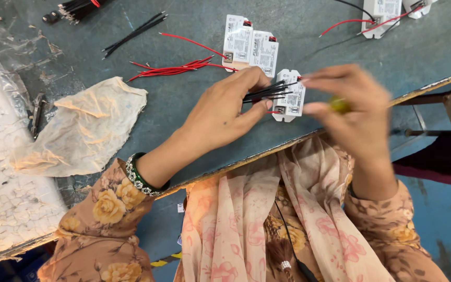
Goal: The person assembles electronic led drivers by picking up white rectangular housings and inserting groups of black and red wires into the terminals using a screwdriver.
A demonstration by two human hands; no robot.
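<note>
Clearly, the left hand (225, 112) pinches a bundle of thin black wires (268, 92) between thumb and fingers, their free ends fanning over a small white plastic module (291, 96) lying just beyond the fingertips. The wires look light, springy and prone to splaying, so a grip near their middle suits them. The right hand (353, 112), blurred, closes on a small yellowish tool (340, 105) beside the module.

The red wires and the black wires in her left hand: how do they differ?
The red wires lie loose on the table, untouched; the black wires are pinched in the left hand. The red ones spread out towards the left; the black ones stay bunched over a white module. Both are thin, short bundles.
</note>
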